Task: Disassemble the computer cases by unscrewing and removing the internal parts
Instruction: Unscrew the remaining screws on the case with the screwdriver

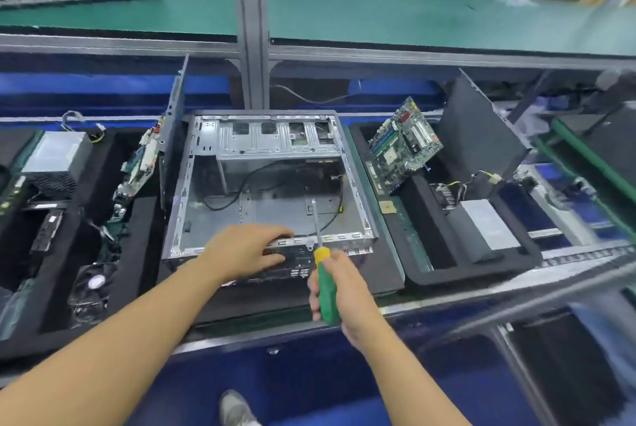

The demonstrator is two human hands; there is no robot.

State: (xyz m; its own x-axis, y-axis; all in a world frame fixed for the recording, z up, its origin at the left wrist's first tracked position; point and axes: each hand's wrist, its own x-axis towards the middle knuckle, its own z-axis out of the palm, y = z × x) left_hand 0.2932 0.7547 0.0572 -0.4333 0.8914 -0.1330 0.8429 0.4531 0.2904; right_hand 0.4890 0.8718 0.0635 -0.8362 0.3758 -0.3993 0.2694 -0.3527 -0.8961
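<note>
An open grey computer case [192, 185] lies on its side in the middle of the bench, with bare metal floor, a drive cage at the back and loose black cables inside. My left hand [247, 248] grips the case's near rim and rear panel. My right hand [339, 288] holds a screwdriver [325, 291] with a green handle and yellow collar; its shaft points up and away over the near rim into the case.
A green motherboard [404, 143] leans in a black tray [464, 274] on the right, beside a dark side panel and a power supply [488, 222]. On the left, another tray holds a circuit board [141, 160], a power supply [56, 160] and small parts. A green shelf runs behind.
</note>
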